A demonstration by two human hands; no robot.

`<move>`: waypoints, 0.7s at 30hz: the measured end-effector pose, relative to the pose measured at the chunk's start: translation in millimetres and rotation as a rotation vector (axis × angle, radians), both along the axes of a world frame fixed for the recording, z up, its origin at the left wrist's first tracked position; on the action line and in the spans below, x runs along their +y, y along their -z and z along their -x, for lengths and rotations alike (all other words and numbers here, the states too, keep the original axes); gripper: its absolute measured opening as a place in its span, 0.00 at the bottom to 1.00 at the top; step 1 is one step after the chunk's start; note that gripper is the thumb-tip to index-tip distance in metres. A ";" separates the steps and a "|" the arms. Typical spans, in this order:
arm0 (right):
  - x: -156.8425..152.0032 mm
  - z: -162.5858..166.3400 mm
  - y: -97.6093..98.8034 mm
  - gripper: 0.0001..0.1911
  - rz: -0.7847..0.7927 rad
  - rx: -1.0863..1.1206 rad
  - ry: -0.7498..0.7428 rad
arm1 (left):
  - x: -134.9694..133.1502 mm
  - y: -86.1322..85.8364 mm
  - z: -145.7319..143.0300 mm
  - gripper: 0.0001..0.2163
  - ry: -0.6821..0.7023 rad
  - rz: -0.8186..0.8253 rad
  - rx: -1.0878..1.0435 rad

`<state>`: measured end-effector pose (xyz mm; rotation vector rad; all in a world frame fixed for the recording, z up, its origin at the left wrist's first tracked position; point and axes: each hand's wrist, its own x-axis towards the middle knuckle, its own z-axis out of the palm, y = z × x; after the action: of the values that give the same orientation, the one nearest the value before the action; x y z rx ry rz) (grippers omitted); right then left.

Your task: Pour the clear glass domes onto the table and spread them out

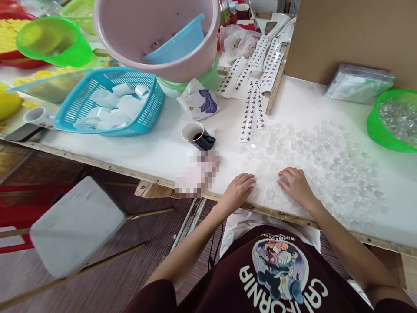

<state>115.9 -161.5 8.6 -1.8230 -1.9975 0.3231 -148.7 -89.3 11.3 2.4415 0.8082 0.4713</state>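
Note:
My left hand (239, 190) rests at the table's front edge, its fingers loosely bent toward the right and nothing visible in them. Across a small gap, my right hand (296, 184) lies over the near side of a spread of small clear round discs (312, 150). Its fingers point left, a little apart, and touch or hover just over several discs; which of the two I cannot tell. The discs cover the white table top (224, 143) in front of and right of my hands. Left of my left hand, a pinkish thing (197, 174) is blurred out.
A dark mug (198, 137) with brown liquid stands beyond the blurred thing. Sticker strips (250, 111) lie ahead. Further left are a blue basket (110, 100) and a large pink basin (156, 34). A green bowl (392, 121) and stacked clear packs (360, 84) stand right.

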 end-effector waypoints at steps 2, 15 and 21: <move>0.7 2.5 2.8 0.10 0.011 0.008 0.013 | 2.0 1.9 -6.7 0.09 0.025 -0.022 0.027; 26.9 -2.5 3.7 0.09 -0.051 -0.002 0.115 | 11.2 3.6 -23.5 0.11 0.033 -0.118 0.091; 73.3 -17.7 7.5 0.16 -0.108 0.016 0.110 | 37.3 3.5 -46.0 0.14 0.047 -0.139 0.063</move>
<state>133.5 -88.1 1.1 -1.8474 -1.8576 0.1926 -102.7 -52.0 7.9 2.6094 0.7654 0.4490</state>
